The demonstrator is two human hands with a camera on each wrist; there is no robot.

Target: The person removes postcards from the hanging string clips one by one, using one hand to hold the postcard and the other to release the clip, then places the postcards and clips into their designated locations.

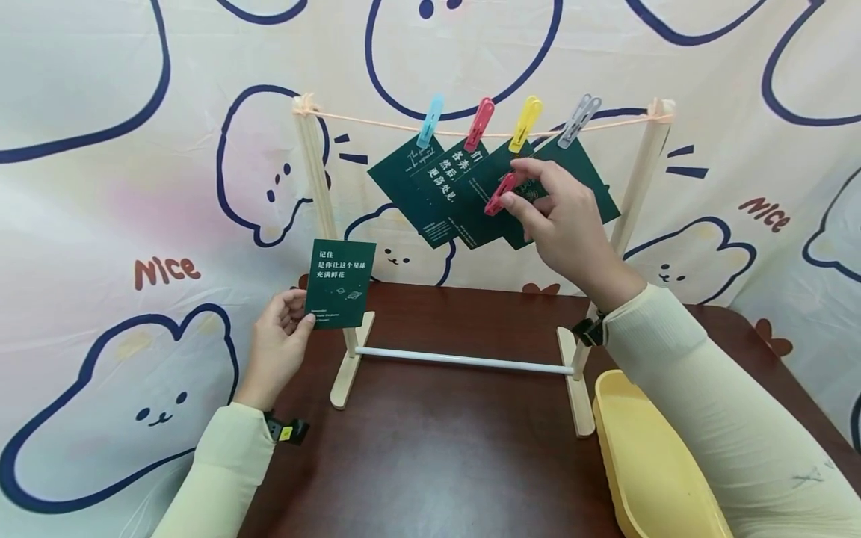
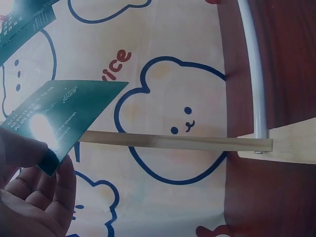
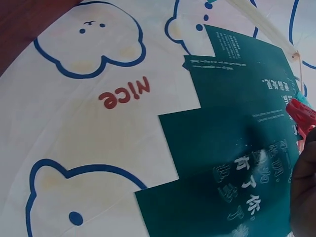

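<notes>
A pale cloth backdrop [image 1: 101,261] printed with blue-outlined cartoon bears and the word "Nice" in red stands behind a glossy dark brown tabletop [image 1: 430,441]. On the table is a light wooden frame [image 1: 316,179] with two posts on flat feet, a slim whitish rod [image 1: 464,361] joining them low down, and a thin peach-coloured cord [image 1: 377,122] tied between their tops. Four dark green rectangular cards [image 1: 403,175] hang tilted and overlapping from the cord, held by plastic clothespins in light blue [image 1: 430,121], red [image 1: 479,125], yellow [image 1: 525,125] and grey [image 1: 580,120], from left to right. The person's left hand [image 1: 279,344] pinches a fifth dark green card with white lettering and a small planet drawing [image 1: 341,284] by its lower left corner, between thumb and fingers; this card is nearly upright, in front of the left post and below the cord. The right hand [image 1: 565,224] pinches a second red plastic clothespin [image 1: 501,194] between thumb and forefinger, in front of the hanging cards; whether it touches them cannot be told. At the lower right, beside the frame's right foot, sits a long yellow plastic tray with rounded corners [image 1: 649,456]; its smooth inner floor shows, while the cream right sleeve [image 1: 726,403] and the picture's edge hide the rest of its inside.
</notes>
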